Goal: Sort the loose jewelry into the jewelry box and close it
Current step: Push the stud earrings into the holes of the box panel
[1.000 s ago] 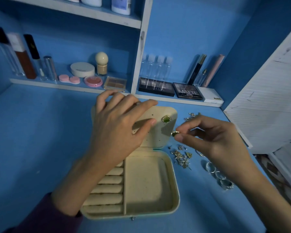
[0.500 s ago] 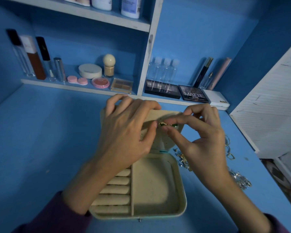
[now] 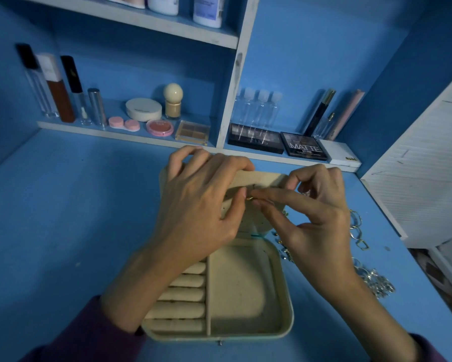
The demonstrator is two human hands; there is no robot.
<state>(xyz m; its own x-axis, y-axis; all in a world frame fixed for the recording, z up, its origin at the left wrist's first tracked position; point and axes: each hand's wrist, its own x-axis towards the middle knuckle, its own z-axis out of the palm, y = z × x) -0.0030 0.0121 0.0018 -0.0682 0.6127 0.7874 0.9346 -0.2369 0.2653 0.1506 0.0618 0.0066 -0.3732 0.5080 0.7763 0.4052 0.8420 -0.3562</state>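
- Your right hand (image 3: 319, 220) has crossed from clear air right of the jewelry box (image 3: 289, 304) to the upright, perforated earring panel (image 3: 261, 178). A second ago there was a gap between that hand and the panel, and now there is none.
- Right grip: thumb and forefinger are clamped together on a small gold earring (image 3: 250, 198), which sits at the panel's face about halfway up.
- Your left hand (image 3: 201, 205) has stayed on the panel. Its fingers curl over the far top edge and the thumb presses the near face, so this grip is clamped on the panel and steadies it.
- The left thumb tip now lies just beside the earring, nearly touching the right fingertips.
- The green stud seen on the panel a second ago is now hidden behind your right fingers.
- Whether the post has entered a hole cannot be told, because the fingers cover the spot.
- Judged step: you are seating one earring, and this piece is nearly sorted.
- Task remaining: the ring rolls (image 3: 183, 296) at near left and the open compartment (image 3: 240, 288) at near right show nothing in them.
- Loose hoops (image 3: 356, 227) and a silver pile (image 3: 376, 282) lie on the surface (image 3: 76, 218) right of the box.
- The box stands open, so most of the sorting and the closing are not yet done.
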